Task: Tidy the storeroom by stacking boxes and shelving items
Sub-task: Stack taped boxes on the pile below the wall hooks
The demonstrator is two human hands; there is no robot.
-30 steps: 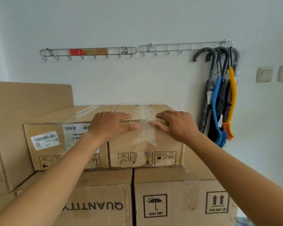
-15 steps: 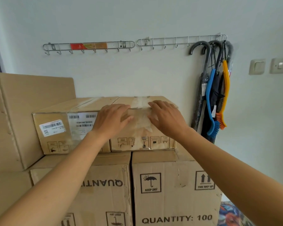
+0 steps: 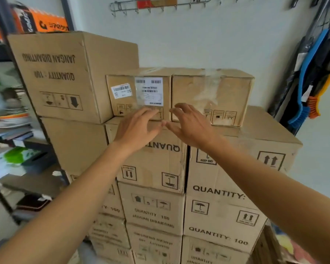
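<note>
hovering spread and empty, left hand [image 3: 139, 128] and right hand [image 3: 191, 124] face two small boxes [image 3: 234, 88] set edge to edge atop the carton stack [image 3: 217, 197], wall [image 3: 198, 44] behind.

Soft, even light falls bright on the pale wall [image 3: 208, 44], leaving only faint shadows between the cardboard boxes [image 3: 223, 189]. Motion blur smears the shelf [image 3: 11, 119] at the left edge. Wide-angle distortion bows straight lines toward the corners.
</note>
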